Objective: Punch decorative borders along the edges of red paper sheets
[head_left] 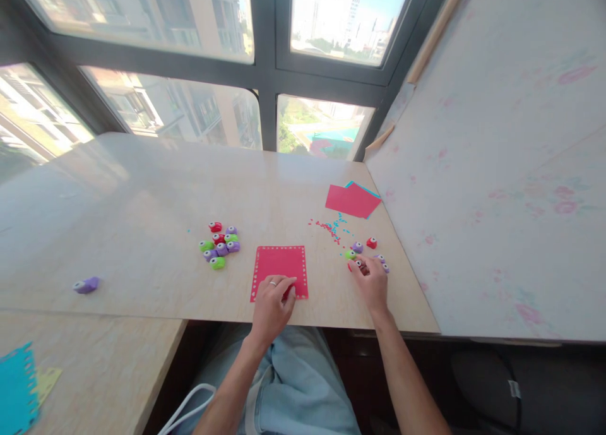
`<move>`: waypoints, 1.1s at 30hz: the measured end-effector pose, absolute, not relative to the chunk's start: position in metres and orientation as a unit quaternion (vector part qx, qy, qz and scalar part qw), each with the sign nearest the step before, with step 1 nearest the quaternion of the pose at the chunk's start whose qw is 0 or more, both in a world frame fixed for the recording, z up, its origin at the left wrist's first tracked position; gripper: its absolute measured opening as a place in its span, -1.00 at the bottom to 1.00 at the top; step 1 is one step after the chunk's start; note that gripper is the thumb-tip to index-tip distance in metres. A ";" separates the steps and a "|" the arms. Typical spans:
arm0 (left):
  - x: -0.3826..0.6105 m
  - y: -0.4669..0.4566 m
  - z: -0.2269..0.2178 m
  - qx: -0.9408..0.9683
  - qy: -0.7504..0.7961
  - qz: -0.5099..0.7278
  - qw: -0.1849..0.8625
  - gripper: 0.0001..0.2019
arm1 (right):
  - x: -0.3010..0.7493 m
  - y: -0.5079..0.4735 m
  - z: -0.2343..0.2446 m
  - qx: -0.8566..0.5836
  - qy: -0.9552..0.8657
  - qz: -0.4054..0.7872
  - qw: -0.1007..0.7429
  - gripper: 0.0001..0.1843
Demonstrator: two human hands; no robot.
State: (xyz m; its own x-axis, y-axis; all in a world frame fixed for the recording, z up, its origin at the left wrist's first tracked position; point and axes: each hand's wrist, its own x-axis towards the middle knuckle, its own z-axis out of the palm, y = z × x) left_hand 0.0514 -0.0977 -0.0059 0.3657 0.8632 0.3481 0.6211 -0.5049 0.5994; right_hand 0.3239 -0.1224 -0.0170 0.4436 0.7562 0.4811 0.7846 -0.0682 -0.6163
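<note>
A red sheet of paper (pixel 281 264) with small holes punched along its edges lies before me. My left hand (pixel 274 305) rests on its lower part, fingers curled together; a small red thing shows by the fingertips, too hidden to name. At the right, my right hand (pixel 373 286) closes thumb and fingers around a reddish craft punch (pixel 363 269), partly covered by the fingers. Close about that hand are a green punch (pixel 350 254), a purple punch (pixel 358 247), a red punch (pixel 372 242) and further purple ones, partly hidden.
Several coloured punches (pixel 221 247) cluster left of the sheet, and a lone purple punch (pixel 86 285) lies far left. Red and blue confetti (pixel 334 228) is scattered below stacked paper (pixel 353 200). A wall (pixel 497 170) bounds the right; blue paper (pixel 17 384) lies lower left.
</note>
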 end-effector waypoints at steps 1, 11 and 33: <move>0.051 -0.098 -0.005 0.805 0.460 0.322 0.190 -0.81 | 0.322 -0.123 -0.016 -0.730 -0.528 -0.009 0.433 -0.54; 0.049 -0.100 0.005 0.827 0.438 0.288 0.203 -0.76 | 0.309 -0.131 -0.017 -0.709 -0.586 -0.007 0.393 -0.52; 0.049 -0.099 0.002 0.814 0.447 0.298 0.221 -0.69 | 0.220 -0.143 -0.014 -0.653 -0.645 0.086 0.387 -0.71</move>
